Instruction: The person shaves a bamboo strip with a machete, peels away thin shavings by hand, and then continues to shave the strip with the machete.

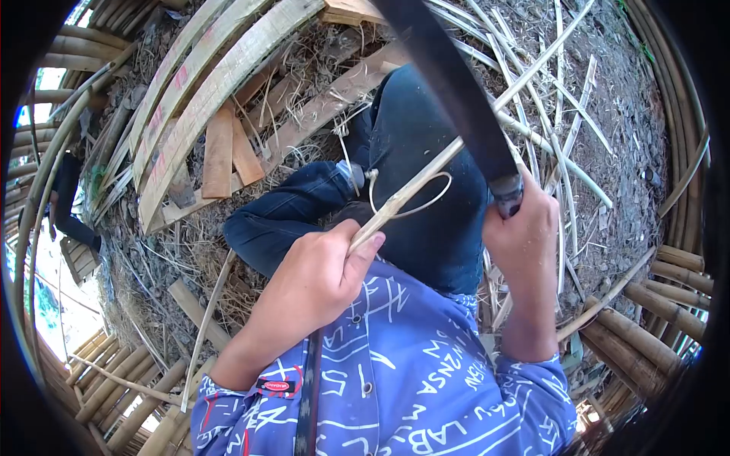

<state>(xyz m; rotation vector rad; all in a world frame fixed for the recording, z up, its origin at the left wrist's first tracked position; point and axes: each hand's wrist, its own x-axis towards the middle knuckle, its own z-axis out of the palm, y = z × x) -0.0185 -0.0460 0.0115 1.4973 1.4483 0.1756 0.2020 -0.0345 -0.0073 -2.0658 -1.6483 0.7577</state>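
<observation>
Shavings (204,262) and long crossing strips (582,181) litter the ground (627,178), with short boards (218,152) beside curved planks (194,102)

Two hands (323,266), one knife (473,106) and three curved boards (222,90) show.

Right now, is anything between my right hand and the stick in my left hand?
Yes: a thin strip loops into the gap beside the stick; the knife in the right hand overlaps the stick farther up.
</observation>
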